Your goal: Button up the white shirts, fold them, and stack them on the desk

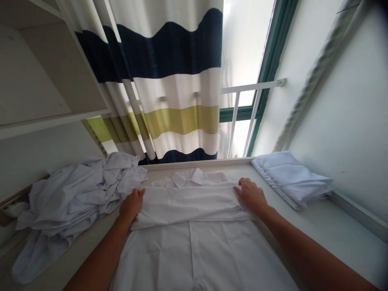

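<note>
both hands, left hand and right hand, open flat on white shirt; no writing legible.

**1 head-worn view, tipped forward over the table**

Only 1 camera is in use, worn on the person's head and looking forward and down. It sits close above the table, so both forearms enter from the bottom edge and the left hand and right hand fall near mid-frame. Beyond the fingertips the view runs up to the striped curtain and window rail. Left of the fingers it takes in a shelf; right of them, a plain wall. The wide lens bends the edges.
</note>
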Available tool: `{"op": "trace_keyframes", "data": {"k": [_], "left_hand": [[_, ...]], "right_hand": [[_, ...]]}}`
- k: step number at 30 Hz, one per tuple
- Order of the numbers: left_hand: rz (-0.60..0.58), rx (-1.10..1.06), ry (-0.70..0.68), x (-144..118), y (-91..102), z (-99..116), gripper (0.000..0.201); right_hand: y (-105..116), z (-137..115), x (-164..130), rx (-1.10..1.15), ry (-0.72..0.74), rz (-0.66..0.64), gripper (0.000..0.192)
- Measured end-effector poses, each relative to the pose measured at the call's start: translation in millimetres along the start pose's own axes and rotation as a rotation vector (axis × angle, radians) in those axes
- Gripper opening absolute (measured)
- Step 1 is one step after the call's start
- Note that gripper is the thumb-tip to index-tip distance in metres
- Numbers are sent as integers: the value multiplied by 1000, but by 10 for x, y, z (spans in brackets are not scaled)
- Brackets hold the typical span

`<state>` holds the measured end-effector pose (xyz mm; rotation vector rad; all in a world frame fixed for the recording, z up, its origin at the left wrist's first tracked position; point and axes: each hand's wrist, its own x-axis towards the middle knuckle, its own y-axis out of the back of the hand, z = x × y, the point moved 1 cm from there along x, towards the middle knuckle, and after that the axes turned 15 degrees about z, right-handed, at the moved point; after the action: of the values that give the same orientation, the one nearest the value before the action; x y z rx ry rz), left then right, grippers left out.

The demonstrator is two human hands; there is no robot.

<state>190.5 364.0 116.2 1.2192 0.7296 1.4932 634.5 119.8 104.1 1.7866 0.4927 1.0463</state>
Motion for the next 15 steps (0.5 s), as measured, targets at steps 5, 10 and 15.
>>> {"op": "trace_keyframes", "data": {"k": [5,10,15], "left_hand": [[163,37,-376,-333,158,205,61],[-74,5,-652,-603,-8,280,60],[-218,16,-622,-663,-71,52,69]], "right_hand": [[222,15,-254,131,215,120,50],[31,-65,-539,171,376,-118,69],[-115,34,-636,145,363,-238,76]]}}
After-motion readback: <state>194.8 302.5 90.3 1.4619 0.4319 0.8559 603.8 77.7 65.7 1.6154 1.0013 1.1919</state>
